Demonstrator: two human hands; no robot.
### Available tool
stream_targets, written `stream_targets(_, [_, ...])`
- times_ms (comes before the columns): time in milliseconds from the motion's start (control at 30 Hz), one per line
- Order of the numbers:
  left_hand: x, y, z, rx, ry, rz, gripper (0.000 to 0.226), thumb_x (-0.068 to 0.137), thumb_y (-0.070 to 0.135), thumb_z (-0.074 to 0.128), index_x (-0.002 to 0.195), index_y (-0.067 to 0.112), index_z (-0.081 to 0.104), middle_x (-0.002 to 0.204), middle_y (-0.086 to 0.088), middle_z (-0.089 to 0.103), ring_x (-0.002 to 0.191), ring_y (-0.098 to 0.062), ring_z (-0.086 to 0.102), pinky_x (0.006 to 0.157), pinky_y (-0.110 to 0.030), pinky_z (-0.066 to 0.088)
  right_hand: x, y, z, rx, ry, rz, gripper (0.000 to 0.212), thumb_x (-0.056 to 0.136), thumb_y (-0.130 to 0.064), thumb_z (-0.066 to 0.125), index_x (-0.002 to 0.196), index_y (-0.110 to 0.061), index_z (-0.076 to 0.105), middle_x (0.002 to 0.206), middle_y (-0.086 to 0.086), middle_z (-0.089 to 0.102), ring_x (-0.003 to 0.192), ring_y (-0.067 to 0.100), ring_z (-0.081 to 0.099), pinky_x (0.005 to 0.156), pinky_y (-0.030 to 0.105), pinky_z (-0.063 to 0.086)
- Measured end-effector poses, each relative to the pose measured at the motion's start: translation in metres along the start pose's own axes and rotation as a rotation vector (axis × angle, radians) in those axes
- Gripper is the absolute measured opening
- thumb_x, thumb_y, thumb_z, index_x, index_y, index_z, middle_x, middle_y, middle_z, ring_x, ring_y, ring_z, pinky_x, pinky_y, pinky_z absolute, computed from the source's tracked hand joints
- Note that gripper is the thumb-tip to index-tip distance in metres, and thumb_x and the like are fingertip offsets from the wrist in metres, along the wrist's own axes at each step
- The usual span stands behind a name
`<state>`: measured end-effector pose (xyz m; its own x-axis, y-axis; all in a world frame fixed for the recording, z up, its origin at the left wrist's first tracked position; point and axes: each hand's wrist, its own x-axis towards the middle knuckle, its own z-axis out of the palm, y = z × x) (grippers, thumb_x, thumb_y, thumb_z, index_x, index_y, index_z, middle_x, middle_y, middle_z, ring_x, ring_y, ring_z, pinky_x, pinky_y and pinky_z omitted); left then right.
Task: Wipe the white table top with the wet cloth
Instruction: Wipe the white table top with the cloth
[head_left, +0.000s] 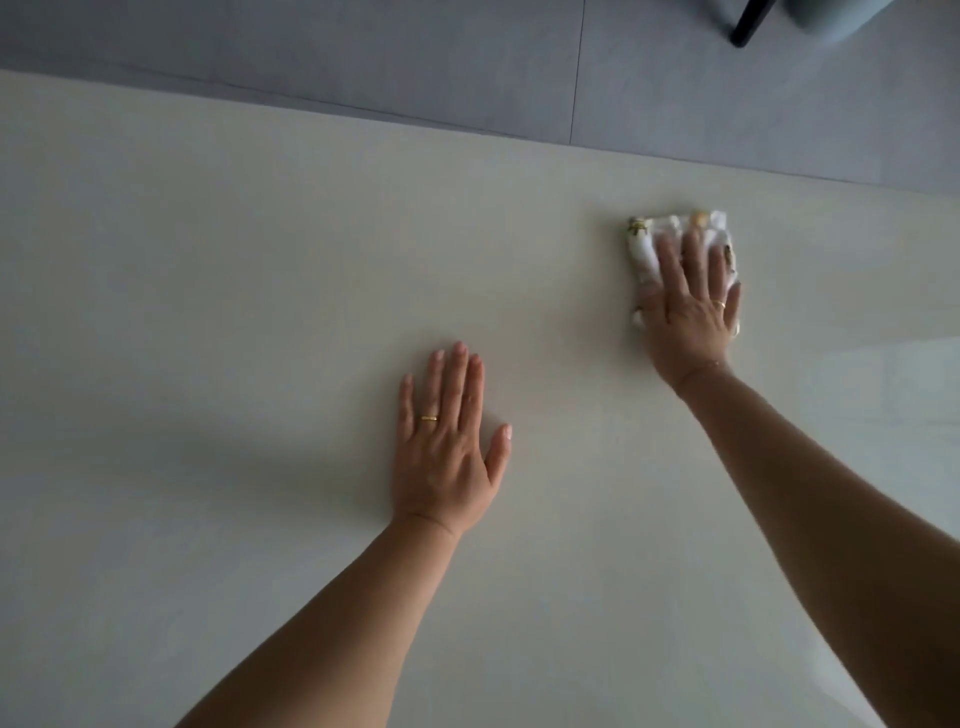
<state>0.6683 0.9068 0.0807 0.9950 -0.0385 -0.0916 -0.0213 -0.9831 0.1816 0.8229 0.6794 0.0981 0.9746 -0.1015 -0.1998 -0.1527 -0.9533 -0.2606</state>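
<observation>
The white table top (260, 291) fills most of the view. A folded white cloth (644, 249) with small yellow-green prints lies on it at the right, near the far edge. My right hand (688, 306) presses flat on the cloth with straight fingers and covers most of it. My left hand (447, 441) rests flat on the bare table near the middle, fingers straight and together, thumb out to the right. Each hand wears a gold ring.
Beyond the table's far edge lies a grey tiled floor (363, 57). A black chair leg (748, 23) and a grey-blue seat (831, 18) show at the top right. A glossy reflection (904, 395) marks the table's right side.
</observation>
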Motion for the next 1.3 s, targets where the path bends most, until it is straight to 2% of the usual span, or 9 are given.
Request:
stream_targets(100, [0.001,0.001,0.0,-0.001,-0.01,0.002,0.072,0.09,0.048,0.035,0.149,0.008,0.022,0.157,-0.012,0.019,0.146,-0.027,0.015,0.117,-0.051,0.011,-0.035,-0.043,0.02,0.024,0.007,0.085,0.058,0.096,-0.033,0.037,0.149,-0.033,0.014,0.16,0.001,0.002,0.146,0.029,-0.007,0.115,0.051,-0.007])
stream_targets(267, [0.001,0.002,-0.008,-0.003,-0.042,-0.002,0.071,0.093,0.052,0.029,0.147,0.006,0.027,0.154,-0.014,0.027,0.144,-0.029,0.019,0.117,-0.051,0.012,-0.093,-0.072,0.04,-0.045,-0.161,-0.509,0.053,0.097,-0.04,0.028,0.148,-0.035,0.015,0.159,-0.005,0.007,0.146,0.021,-0.008,0.115,0.046,-0.009])
stream_targets(467, [-0.032,-0.028,-0.018,-0.047,-0.024,-0.027,0.076,0.091,0.056,0.031,0.149,0.008,0.019,0.158,-0.012,0.013,0.147,-0.027,0.007,0.118,-0.047,0.002,-0.095,-0.002,0.018,0.084,0.032,0.212,0.055,0.098,-0.031,0.034,0.149,-0.036,0.013,0.16,-0.002,0.001,0.146,0.024,-0.008,0.116,0.05,-0.005])
stream_targets(533, [-0.065,-0.039,-0.015,-0.04,-0.028,-0.044,0.076,0.092,0.055,0.032,0.149,0.008,0.019,0.159,-0.012,0.013,0.147,-0.026,0.006,0.118,-0.048,0.005,-0.112,-0.039,0.034,0.091,0.038,0.258,0.059,0.095,-0.031,0.037,0.149,-0.035,0.012,0.16,0.001,-0.001,0.145,0.029,-0.01,0.115,0.052,-0.008])
stream_targets(700, [-0.103,-0.048,-0.007,0.002,-0.068,-0.054,0.076,0.092,0.057,0.03,0.149,0.008,0.021,0.158,-0.011,0.016,0.146,-0.026,0.01,0.117,-0.05,0.01,-0.182,-0.108,0.073,-0.016,-0.137,-0.431,0.057,0.094,-0.038,0.033,0.148,-0.036,0.016,0.159,-0.001,0.006,0.143,0.022,-0.014,0.113,0.049,-0.009])
stream_targets(767, [-0.103,-0.05,-0.007,0.0,-0.078,-0.038,0.077,0.091,0.057,0.031,0.15,0.008,0.018,0.158,-0.01,0.014,0.146,-0.026,0.01,0.117,-0.05,0.01,-0.177,-0.075,0.062,-0.034,-0.151,-0.499,0.055,0.096,-0.035,0.036,0.148,-0.035,0.018,0.158,-0.002,0.006,0.144,0.021,-0.01,0.115,0.049,-0.004])
stream_targets(1000, [-0.101,-0.049,-0.004,0.026,-0.097,-0.049,0.078,0.091,0.057,0.029,0.15,0.008,0.017,0.159,-0.011,0.013,0.147,-0.028,0.008,0.117,-0.051,0.008,-0.18,-0.009,0.034,0.095,0.026,0.381,0.058,0.097,-0.032,0.037,0.15,-0.033,0.012,0.16,0.002,-0.003,0.145,0.028,-0.012,0.114,0.051,-0.01])
stream_targets(1200, [-0.101,-0.048,-0.008,0.017,-0.095,-0.038,0.079,0.091,0.061,0.022,0.148,0.006,0.021,0.157,-0.012,0.019,0.145,-0.03,0.016,0.117,-0.051,0.012,-0.23,-0.092,0.074,-0.037,-0.178,-0.382,0.057,0.094,-0.044,0.025,0.148,-0.039,0.008,0.156,-0.008,-0.006,0.143,0.02,-0.017,0.113,0.045,-0.014])
stream_targets(1300, [-0.102,-0.049,-0.009,0.01,-0.094,-0.019,0.08,0.09,0.059,0.027,0.149,0.006,0.019,0.158,-0.013,0.015,0.146,-0.031,0.013,0.117,-0.052,0.011,-0.223,-0.023,0.05,-0.079,-0.154,-0.362,0.056,0.092,-0.046,0.02,0.146,-0.039,0.008,0.157,-0.005,-0.003,0.145,0.021,-0.009,0.115,0.046,-0.002])
